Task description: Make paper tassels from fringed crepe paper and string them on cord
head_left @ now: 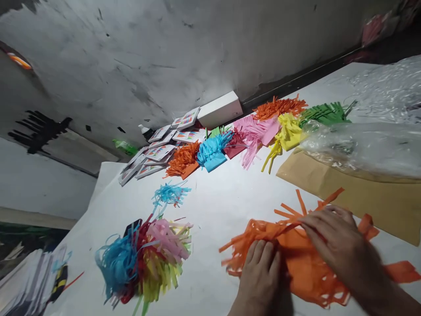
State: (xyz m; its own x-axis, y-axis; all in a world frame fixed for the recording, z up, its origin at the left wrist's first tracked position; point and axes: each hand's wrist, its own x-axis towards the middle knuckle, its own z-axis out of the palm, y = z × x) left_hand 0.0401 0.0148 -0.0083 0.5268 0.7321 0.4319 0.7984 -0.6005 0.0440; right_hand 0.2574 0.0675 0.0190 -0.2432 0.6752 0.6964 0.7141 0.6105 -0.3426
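Observation:
Orange fringed tissue paper (304, 272) lies spread over the white table in front of me, with cut strips along its sides. My left hand (261, 267) presses on its left part, fingers curled together against the paper. At the upper right of the same sheet, my right hand (338, 245) grips a folded edge; its fingertips are partly hidden. Loose orange strips stick out beyond the right hand. To the left sits a mixed pile of fringed tissue tassels (144, 259) in blue, red, pink and yellow, with a smaller blue bunch (171, 193) above it.
Along the back lie fringed tissue bundles, including a blue one (215, 151) and a yellow one (289, 134). Printed packets (159, 153) and a white box (220, 109) stand by the wall. Clear plastic bags (368, 145) cover part of a brown envelope (348, 193) at right.

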